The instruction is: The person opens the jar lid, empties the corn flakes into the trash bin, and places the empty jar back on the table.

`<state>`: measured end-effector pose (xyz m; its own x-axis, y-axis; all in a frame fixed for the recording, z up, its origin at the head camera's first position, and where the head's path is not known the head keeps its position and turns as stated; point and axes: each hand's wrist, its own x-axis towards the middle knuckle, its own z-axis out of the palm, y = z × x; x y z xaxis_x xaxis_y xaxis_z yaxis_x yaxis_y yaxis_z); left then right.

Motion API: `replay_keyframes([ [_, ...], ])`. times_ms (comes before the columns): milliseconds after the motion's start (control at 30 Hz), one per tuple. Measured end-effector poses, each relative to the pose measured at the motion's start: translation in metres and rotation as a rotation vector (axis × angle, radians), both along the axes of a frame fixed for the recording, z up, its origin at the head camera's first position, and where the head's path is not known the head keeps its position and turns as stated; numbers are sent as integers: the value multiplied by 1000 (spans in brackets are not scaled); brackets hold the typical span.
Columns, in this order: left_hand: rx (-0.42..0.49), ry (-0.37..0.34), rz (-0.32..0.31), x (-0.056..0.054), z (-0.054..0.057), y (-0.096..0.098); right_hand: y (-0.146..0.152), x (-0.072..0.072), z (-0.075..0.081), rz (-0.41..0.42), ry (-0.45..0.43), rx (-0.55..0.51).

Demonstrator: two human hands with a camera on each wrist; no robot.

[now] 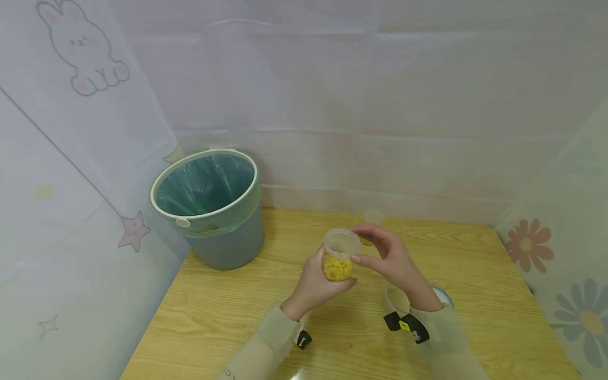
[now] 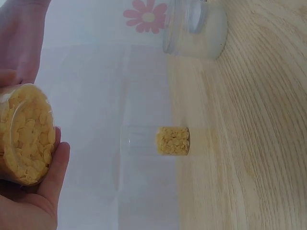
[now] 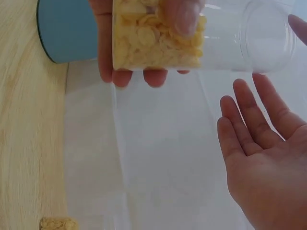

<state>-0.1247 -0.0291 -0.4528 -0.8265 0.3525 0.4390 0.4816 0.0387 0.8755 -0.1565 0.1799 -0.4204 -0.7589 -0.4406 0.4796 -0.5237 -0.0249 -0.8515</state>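
Note:
My left hand (image 1: 315, 282) grips a clear plastic jar (image 1: 338, 269), its fingers and thumb curled round the lower part. Yellow flakes fill about the lower half of the jar, which leans slightly in the head view. At the jar's top end is my right hand (image 3: 268, 143), with its thumb and index finger on either side of the rim and the other fingers extended. Whether both fingertips touch the rim I cannot tell. Behind them on the table stands a second clear jar (image 2: 172, 140), partly filled with similar yellow flakes.
A bin (image 1: 228, 243) lined with a greenish bag stands at the table's back left. Under my right wrist is a clear, wide container (image 1: 395, 301), with a pale round thing (image 1: 444, 296) beside it. A pale cloth wall (image 1: 332, 105) borders the wooden table (image 1: 214, 322).

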Motion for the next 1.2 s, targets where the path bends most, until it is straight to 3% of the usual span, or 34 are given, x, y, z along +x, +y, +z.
replay_keyframes([
  [233,-3,56,12,-2,-4,3,-12,3,0,-36,8,27],
  [400,-26,134,-25,-3,-6,8,-21,3,-3,-19,-33,38],
  [533,-37,147,-30,-1,-5,11,-24,4,-3,-18,-56,32],
  [733,-57,133,-5,0,-4,10,-19,4,-2,-43,-59,45],
  [967,-29,44,22,1,-2,5,-8,-1,-6,-53,-14,20],
  [1200,-31,15,16,2,-2,1,0,-2,-3,-35,12,2],
])
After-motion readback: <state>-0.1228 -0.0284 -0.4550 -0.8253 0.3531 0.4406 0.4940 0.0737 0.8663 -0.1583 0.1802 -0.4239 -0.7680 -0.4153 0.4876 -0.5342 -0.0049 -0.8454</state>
